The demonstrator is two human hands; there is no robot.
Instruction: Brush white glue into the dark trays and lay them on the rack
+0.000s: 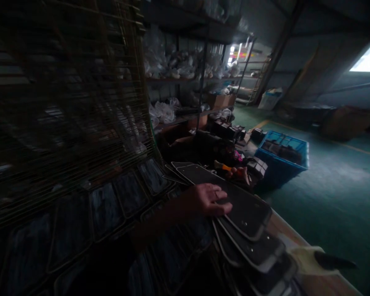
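My left hand reaches in from the lower left, palm down, over the left edge of a dark, rounded-corner panel. Its fingers are bent and the thumb stands apart from them, resting on or just above the panel's top face. That panel lies uppermost on a fanned stack of similar dark panels with pale rims and small bright spots. To the left, several dark, glossy panels lie in rows, partly hidden by my forearm and the shadow. My right hand does not show.
A wire mesh rack rises on the left. Behind it, shelves carry plastic-bagged goods. A blue crate holding dark items stands on the green floor. A pale yellow cloth-like thing and a dark pointed object lie at the wooden edge.
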